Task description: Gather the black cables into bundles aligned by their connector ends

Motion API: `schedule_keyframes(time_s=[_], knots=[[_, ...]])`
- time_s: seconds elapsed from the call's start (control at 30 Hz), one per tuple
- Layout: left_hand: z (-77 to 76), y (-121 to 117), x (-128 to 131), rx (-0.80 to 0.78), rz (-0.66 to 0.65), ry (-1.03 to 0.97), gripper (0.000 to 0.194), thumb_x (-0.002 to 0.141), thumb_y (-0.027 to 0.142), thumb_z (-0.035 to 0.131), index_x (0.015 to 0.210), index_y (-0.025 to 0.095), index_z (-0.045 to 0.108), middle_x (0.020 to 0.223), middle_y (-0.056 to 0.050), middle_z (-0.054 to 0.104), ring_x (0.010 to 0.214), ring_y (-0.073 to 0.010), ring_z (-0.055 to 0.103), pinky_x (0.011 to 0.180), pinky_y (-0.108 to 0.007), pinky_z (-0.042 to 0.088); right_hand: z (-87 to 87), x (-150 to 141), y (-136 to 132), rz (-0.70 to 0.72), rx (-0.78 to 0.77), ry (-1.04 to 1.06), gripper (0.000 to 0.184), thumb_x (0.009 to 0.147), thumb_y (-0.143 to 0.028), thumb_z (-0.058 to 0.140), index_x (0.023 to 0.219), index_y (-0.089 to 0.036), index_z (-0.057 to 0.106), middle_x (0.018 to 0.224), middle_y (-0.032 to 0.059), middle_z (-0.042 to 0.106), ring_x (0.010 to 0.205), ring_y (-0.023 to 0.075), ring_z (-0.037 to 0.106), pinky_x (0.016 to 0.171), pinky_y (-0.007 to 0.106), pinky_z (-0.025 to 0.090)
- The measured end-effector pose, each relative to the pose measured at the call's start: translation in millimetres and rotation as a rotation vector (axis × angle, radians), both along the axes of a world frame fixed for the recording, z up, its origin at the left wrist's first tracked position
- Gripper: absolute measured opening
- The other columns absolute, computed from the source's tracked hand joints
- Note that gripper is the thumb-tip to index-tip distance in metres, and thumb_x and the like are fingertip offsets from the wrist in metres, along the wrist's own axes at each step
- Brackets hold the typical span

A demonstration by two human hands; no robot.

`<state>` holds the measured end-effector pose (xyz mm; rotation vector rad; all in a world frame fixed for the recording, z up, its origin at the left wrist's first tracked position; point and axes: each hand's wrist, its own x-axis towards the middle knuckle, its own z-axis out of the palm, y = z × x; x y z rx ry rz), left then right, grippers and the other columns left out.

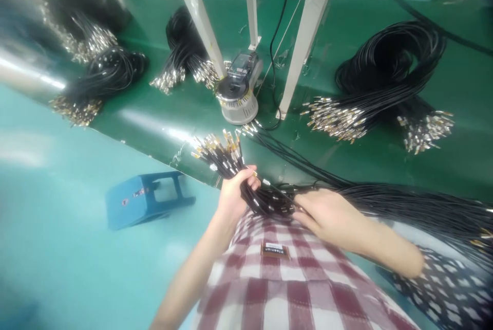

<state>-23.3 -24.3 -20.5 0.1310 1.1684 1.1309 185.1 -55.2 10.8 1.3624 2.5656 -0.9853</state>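
Note:
My left hand (234, 194) is closed round a bundle of thin black cables (246, 181) just behind their gold and silver connector ends (219, 147), which fan out up and to the left. My right hand (327, 212) rests on the same bundle further along, fingers curled over the cables where they run off to the right (423, 206). Both hands are over my lap, above a red and white checked cloth (281, 278), at the front edge of a green table (162, 124).
On the green table lie several coiled cable bundles with metal connectors: far left (100, 78), centre back (185, 47), right (385, 73). A small round grey machine (236, 96) stands between white frame legs (304, 37). A blue stool (144, 199) stands on the teal floor at left.

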Motion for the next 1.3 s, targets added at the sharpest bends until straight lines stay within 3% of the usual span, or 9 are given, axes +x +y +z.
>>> schedule_keyframes(time_s=[0.1, 0.2, 0.4, 0.5, 0.67, 0.93, 1.03, 1.17, 1.3], knots=[[4.7, 1, 1, -0.020, -0.023, 0.027, 0.013, 0.061, 0.015, 0.073, 0.070, 0.010, 0.065, 0.047, 0.004, 0.042, 0.046, -0.0079, 0.042, 0.052, -0.024, 0.040, 8.8, -21, 16, -0.102, -0.032, 0.074, 0.029, 0.092, -0.047, 0.050, 0.086, -0.020, 0.059, 0.084, 0.0061, 0.068, 0.076, 0.0195, 0.061, 0.065, 0.029, 0.035], [6.4, 0, 1, -0.001, -0.070, 0.028, 0.013, 0.062, 0.016, 0.072, 0.071, 0.010, 0.066, 0.044, 0.004, 0.042, 0.045, -0.0088, 0.044, 0.050, -0.023, 0.038, 11.9, -42, 34, -0.234, -0.132, 0.153, 0.026, 0.096, -0.038, 0.044, 0.089, -0.021, 0.062, 0.084, 0.0038, 0.069, 0.075, 0.0173, 0.062, 0.064, 0.027, 0.036], [0.7, -4, -5, 0.057, -0.146, 0.022, 0.016, 0.063, 0.016, 0.070, 0.078, 0.010, 0.069, 0.045, 0.004, 0.046, 0.044, -0.0089, 0.046, 0.047, -0.022, 0.037, -7.4, -56, 48, -0.438, -0.683, 0.625, 0.024, 0.090, -0.032, 0.052, 0.074, -0.016, 0.059, 0.065, 0.0012, 0.066, 0.059, 0.0117, 0.060, 0.059, 0.023, 0.044], [-0.7, -4, -6, 0.074, -0.168, 0.003, 0.018, 0.062, 0.015, 0.071, 0.079, 0.009, 0.069, 0.046, 0.004, 0.046, 0.044, -0.0088, 0.046, 0.047, -0.021, 0.037, -17.3, -62, 49, -0.539, -0.827, 0.796, 0.028, 0.085, -0.035, 0.059, 0.066, -0.016, 0.053, 0.052, -0.0019, 0.059, 0.047, 0.0082, 0.052, 0.051, 0.020, 0.041], [-0.5, -4, -5, 0.113, -0.172, -0.030, 0.022, 0.065, 0.017, 0.073, 0.086, 0.010, 0.069, 0.049, 0.004, 0.046, 0.048, -0.0087, 0.047, 0.050, -0.021, 0.037, -18.5, -67, 49, -0.584, -0.827, 0.831, 0.037, 0.085, -0.047, 0.058, 0.065, -0.017, 0.049, 0.039, -0.0086, 0.044, 0.035, 0.0041, 0.032, 0.041, 0.018, 0.025], [-5.4, 1, -6, -0.021, -0.030, -0.034, 0.012, 0.064, 0.014, 0.073, 0.072, 0.009, 0.065, 0.047, 0.004, 0.042, 0.046, -0.0080, 0.043, 0.054, -0.025, 0.040, -18.0, 5, 21, -0.207, -0.883, 0.574, 0.043, 0.094, -0.053, 0.041, 0.080, -0.016, 0.055, 0.055, -0.0020, 0.057, 0.053, 0.0103, 0.050, 0.062, 0.024, 0.043], [-5.7, 4, -6, -0.010, -0.025, -0.068, 0.014, 0.066, 0.015, 0.073, 0.077, 0.009, 0.066, 0.049, 0.005, 0.041, 0.047, -0.0076, 0.042, 0.053, -0.024, 0.039, -21.0, 29, 8, -0.284, -0.796, 0.581, 0.045, 0.096, -0.055, 0.036, 0.075, -0.017, 0.051, 0.058, -0.0015, 0.053, 0.057, 0.0112, 0.048, 0.063, 0.025, 0.041], [-2.8, 5, -7, 0.042, -0.086, -0.115, 0.026, 0.073, 0.022, 0.072, 0.097, 0.011, 0.067, 0.053, 0.005, 0.043, 0.050, -0.0083, 0.045, 0.055, -0.023, 0.041, -25.5, 3, 14, -0.488, -0.593, 0.717, 0.042, 0.097, -0.053, 0.033, 0.075, -0.019, 0.047, 0.053, -0.0056, 0.040, 0.049, 0.0099, 0.039, 0.053, 0.023, 0.035], [-1.7, 2, -11, 0.052, -0.154, -0.111, 0.032, 0.073, 0.024, 0.072, 0.103, 0.015, 0.066, 0.073, 0.000, 0.061, 0.050, -0.0083, 0.050, 0.054, -0.025, 0.045, -26.9, -45, 31, -0.424, -0.473, 0.531, 0.032, 0.096, -0.034, 0.037, 0.072, -0.019, 0.051, 0.057, -0.0035, 0.049, 0.052, 0.0096, 0.044, 0.052, 0.022, 0.032]])
